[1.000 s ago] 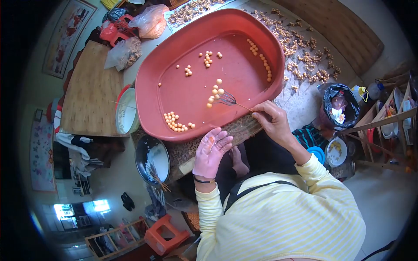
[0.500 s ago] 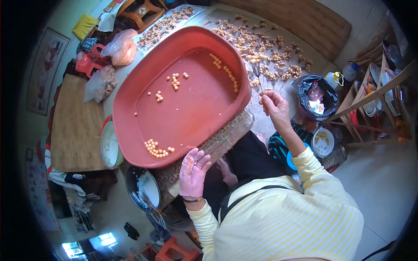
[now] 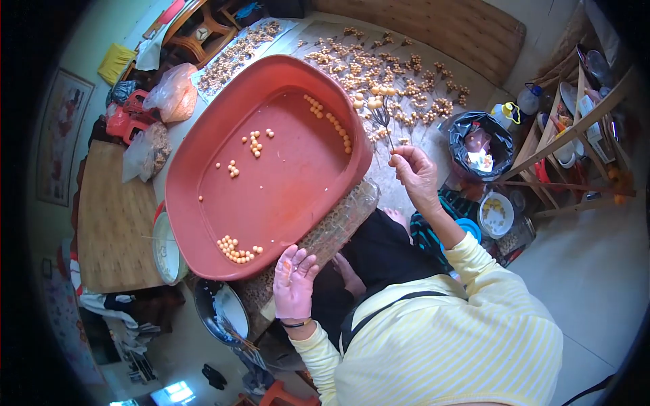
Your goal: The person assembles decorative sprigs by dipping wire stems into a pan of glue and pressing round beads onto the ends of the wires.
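Observation:
My right hand point(image 3: 414, 172) pinches the thin stems of a sprig point(image 3: 380, 115) between thumb and fingers. Pale orange balls top its dark, branching stems, and it stands upright just outside the right wall of a large red plastic tub point(image 3: 271, 267). Beside the tub's near rim, my left hand point(image 3: 294, 281) is palm up with the fingers apart, holding nothing; its palm looks pinkish with an orange smear. Inside the tub lie loose balls: a cluster point(image 3: 233, 250) at the near left corner, small groups point(image 3: 255, 143) in the middle, and a row point(image 3: 336, 128) along the far right side.
Many similar ball-topped sprigs point(image 3: 413, 88) lie spread on the floor behind the tub. A bin with a black bag point(image 3: 477, 145) stands at right, near a white bowl point(image 3: 495, 215). On the left are a dark pan point(image 3: 220, 308), a pale basin point(image 3: 166, 250) and a wooden board point(image 3: 118, 216).
The camera view has shifted, so the tub appears lower and further left. The sprig has turned in my right hand and its balls look more spread. My left hand stays open by the rim.

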Action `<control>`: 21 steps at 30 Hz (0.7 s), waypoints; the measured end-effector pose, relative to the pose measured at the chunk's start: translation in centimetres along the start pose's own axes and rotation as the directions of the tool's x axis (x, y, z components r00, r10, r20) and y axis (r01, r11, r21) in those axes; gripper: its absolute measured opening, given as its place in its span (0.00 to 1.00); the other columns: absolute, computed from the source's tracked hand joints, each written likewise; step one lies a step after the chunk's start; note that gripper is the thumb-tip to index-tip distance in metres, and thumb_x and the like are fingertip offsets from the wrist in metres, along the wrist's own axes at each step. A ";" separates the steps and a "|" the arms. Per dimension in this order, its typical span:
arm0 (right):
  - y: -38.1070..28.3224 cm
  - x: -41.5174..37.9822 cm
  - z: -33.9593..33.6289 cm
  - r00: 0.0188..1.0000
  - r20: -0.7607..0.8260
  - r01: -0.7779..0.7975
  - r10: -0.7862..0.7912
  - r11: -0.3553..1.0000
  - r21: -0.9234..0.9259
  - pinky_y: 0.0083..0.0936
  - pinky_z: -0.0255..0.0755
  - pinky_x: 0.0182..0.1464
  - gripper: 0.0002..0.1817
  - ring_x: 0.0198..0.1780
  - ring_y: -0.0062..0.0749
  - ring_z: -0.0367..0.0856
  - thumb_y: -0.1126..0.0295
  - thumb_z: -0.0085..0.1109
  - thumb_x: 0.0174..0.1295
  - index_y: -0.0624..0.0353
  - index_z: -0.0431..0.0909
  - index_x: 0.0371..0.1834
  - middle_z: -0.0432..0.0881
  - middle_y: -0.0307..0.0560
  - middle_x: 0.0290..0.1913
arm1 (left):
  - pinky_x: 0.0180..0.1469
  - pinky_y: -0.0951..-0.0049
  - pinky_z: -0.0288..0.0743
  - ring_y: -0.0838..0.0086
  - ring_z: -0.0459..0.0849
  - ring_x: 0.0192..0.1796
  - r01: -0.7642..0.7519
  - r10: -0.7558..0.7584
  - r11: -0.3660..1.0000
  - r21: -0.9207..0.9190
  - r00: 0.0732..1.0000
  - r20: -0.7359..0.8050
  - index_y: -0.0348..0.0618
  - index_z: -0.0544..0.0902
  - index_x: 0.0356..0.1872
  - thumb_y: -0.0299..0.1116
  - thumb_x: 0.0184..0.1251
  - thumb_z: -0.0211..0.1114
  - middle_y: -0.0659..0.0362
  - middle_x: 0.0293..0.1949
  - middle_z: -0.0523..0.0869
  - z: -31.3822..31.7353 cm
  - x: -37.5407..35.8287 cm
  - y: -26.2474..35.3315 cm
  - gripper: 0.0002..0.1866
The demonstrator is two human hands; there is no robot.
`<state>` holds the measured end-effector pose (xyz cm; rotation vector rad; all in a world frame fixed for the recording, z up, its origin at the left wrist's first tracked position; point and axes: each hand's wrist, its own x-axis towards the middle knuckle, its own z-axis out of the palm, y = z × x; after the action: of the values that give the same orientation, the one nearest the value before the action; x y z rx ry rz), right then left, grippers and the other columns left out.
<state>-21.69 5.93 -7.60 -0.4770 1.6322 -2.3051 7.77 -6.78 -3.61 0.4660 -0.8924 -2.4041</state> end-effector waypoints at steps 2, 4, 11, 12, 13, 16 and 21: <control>0.1 -0.1 0.1 1.000 -0.007 -0.001 0.001 1.000 0.002 0.09 0.66 0.28 0.08 0.27 0.14 0.72 0.74 0.57 0.63 0.61 0.78 0.45 0.81 0.39 0.31 | 0.58 0.61 0.75 0.57 0.79 0.57 0.003 -0.003 1.000 0.010 1.000 0.011 0.36 0.66 0.65 0.35 0.75 0.50 0.48 0.58 0.78 -0.1 0.0 0.2 0.22; 0.2 -0.1 0.1 1.000 -0.024 0.009 -0.009 1.000 0.002 0.09 0.67 0.28 0.08 0.28 0.15 0.73 0.74 0.57 0.63 0.61 0.78 0.45 0.82 0.39 0.32 | 0.57 0.62 0.76 0.57 0.79 0.57 0.003 -0.002 1.000 0.013 1.000 -0.024 0.35 0.67 0.64 0.35 0.74 0.51 0.47 0.57 0.78 -0.1 -0.1 0.4 0.22; 0.8 -0.2 -0.2 0.998 -0.058 0.006 -0.005 1.000 0.022 0.10 0.68 0.29 0.08 0.29 0.15 0.74 0.74 0.58 0.62 0.60 0.78 0.44 0.82 0.38 0.33 | 0.56 0.63 0.77 0.56 0.79 0.55 0.002 0.000 1.000 0.025 0.998 -0.070 0.34 0.67 0.64 0.35 0.74 0.52 0.47 0.56 0.78 -0.2 -0.3 0.7 0.22; 0.9 -0.1 -0.1 0.998 -0.059 0.008 -0.006 1.000 0.024 0.10 0.68 0.29 0.08 0.29 0.15 0.74 0.74 0.58 0.62 0.60 0.78 0.44 0.82 0.38 0.33 | 0.56 0.63 0.77 0.56 0.79 0.55 0.001 0.001 1.000 0.027 0.998 -0.068 0.34 0.67 0.64 0.35 0.74 0.52 0.47 0.56 0.78 -0.2 -0.3 0.7 0.22; 1.0 -0.1 -0.2 0.998 -0.058 0.005 -0.004 1.000 0.024 0.10 0.69 0.29 0.08 0.29 0.15 0.74 0.74 0.58 0.62 0.60 0.78 0.44 0.82 0.38 0.33 | 0.56 0.63 0.77 0.57 0.79 0.55 0.000 0.002 1.000 0.024 0.998 -0.066 0.34 0.67 0.64 0.34 0.74 0.52 0.47 0.56 0.78 -0.3 -0.2 0.7 0.22; 1.1 -0.3 -0.2 0.998 -0.057 -0.006 0.007 1.000 0.023 0.10 0.69 0.29 0.08 0.29 0.15 0.74 0.74 0.59 0.62 0.60 0.78 0.44 0.82 0.38 0.34 | 0.56 0.63 0.77 0.57 0.79 0.56 0.000 0.001 1.000 0.013 0.998 -0.062 0.35 0.67 0.64 0.34 0.73 0.52 0.47 0.56 0.78 -0.5 -0.2 0.8 0.22; 1.2 -0.4 -0.1 0.998 -0.070 -0.009 0.011 1.000 0.030 0.10 0.69 0.29 0.08 0.29 0.15 0.73 0.74 0.59 0.61 0.60 0.78 0.43 0.81 0.37 0.33 | 0.56 0.62 0.76 0.57 0.79 0.56 -0.001 0.001 1.000 0.013 0.999 -0.052 0.35 0.67 0.64 0.34 0.73 0.52 0.47 0.57 0.78 -0.4 -0.2 0.8 0.22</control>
<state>-21.36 5.78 -8.84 -0.3851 1.6254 -2.3607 8.42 -7.31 -3.34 0.5306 -0.8860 -2.3753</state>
